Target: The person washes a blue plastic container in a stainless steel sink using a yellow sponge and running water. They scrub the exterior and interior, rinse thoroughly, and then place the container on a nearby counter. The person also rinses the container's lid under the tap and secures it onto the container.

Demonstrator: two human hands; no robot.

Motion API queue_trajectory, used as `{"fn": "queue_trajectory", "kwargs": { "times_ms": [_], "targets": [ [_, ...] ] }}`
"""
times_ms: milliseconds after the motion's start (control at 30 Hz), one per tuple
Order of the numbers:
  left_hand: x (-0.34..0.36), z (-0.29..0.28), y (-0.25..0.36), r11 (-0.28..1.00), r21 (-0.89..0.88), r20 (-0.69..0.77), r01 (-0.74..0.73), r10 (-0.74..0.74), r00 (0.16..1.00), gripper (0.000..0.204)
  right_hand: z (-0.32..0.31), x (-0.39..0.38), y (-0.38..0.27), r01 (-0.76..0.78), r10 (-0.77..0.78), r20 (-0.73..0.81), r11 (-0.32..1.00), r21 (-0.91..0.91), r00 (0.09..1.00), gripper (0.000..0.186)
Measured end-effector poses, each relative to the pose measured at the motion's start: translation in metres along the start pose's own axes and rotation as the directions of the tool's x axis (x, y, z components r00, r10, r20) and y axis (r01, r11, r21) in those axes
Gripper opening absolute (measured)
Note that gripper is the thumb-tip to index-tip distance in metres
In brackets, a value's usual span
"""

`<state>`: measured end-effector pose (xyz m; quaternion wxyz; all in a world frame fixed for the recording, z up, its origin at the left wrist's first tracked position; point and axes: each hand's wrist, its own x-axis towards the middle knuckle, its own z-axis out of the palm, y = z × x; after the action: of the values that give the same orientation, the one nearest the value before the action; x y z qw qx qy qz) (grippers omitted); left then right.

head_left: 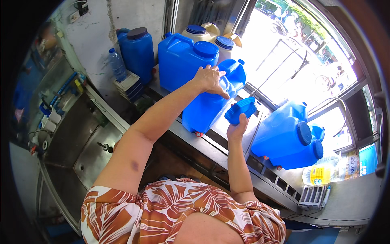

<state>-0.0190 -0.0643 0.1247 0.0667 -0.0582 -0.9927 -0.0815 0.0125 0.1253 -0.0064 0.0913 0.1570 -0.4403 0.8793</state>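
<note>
My left hand [211, 82] reaches over a blue plastic water jug [203, 112], its fingers spread above the round mouth at the top. Whether the fingertips press on the rim is hard to tell. This jug stands on the metal counter, with a small red-and-white spigot [198, 134] low on its front. Just right of it, my right hand [238, 129] grips a wide blue screw cap [240, 110] by its lower edge, tilted and apart from the jug.
A larger capped blue jug [183, 59] stands behind, beside cream jugs [196, 32]. More blue jugs [284, 136] sit at the right by the window. At left are a steel sink [91, 150], a water bottle [118, 65] and another blue jug [140, 51].
</note>
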Motion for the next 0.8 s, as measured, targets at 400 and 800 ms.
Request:
{"fn": "queue_trajectory", "kwargs": {
  "times_ms": [400,800],
  "targets": [
    [-0.004,0.012,0.009,0.999,-0.009,-0.106,0.039,-0.04,0.994,0.1,0.004,0.011,0.014,-0.072,0.074,-0.039,0.995,0.065,0.996,0.08],
    [-0.002,0.013,0.013,0.995,-0.036,-0.089,0.094,-0.097,0.991,0.104,-0.013,0.027,-0.003,-0.279,0.319,-0.051,0.885,0.374,0.946,0.08]
  ]
}}
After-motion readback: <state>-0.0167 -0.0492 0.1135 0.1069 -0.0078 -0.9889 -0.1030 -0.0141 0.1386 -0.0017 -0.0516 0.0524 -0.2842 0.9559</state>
